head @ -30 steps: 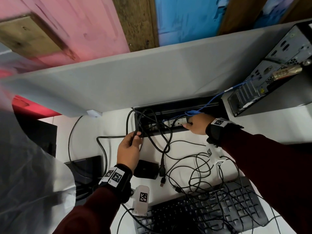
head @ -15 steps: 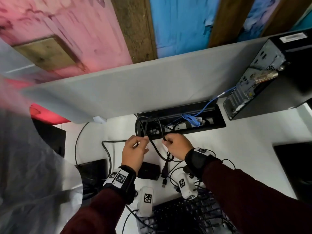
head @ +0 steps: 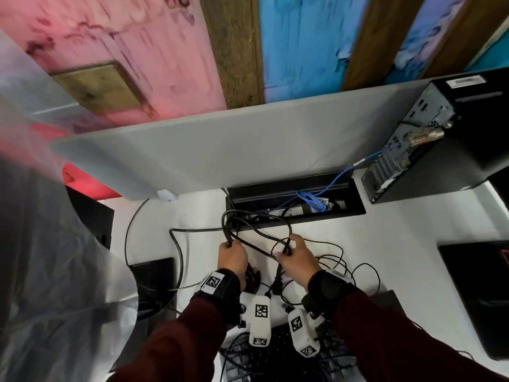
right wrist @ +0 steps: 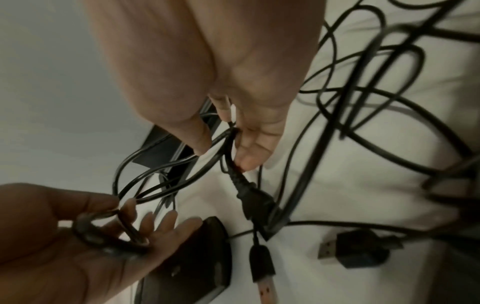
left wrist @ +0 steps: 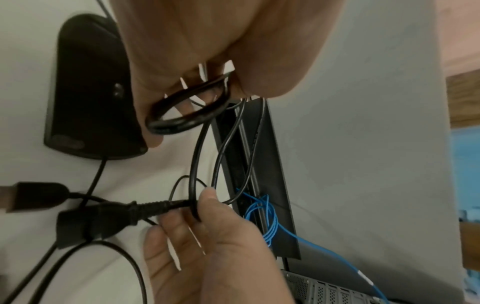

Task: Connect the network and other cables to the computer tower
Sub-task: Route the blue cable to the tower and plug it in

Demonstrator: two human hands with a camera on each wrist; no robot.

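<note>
From the head view, the left hand (head: 232,256) and right hand (head: 298,260) both grasp the black power cable (head: 259,238) above the desk (head: 399,230); the computer tower (head: 440,144) stands far right. At the left wrist, fingers curl around a coiled loop (left wrist: 187,111). At the right wrist, blurred, fingers seem to pinch the cable near its plug (right wrist: 255,202).

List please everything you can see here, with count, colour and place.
thick black power cable: one, black, looped between both hands
blue network cable: one, blue, from the tray to the tower
black computer tower: one, black, far right on the desk
black cable tray: one, black, recessed in the desk
black keyboard: one, black, near edge
thin black cables: several, black, tangled at right
left hand: grips the coiled loops
right hand: pinches the cable near its plug
</note>
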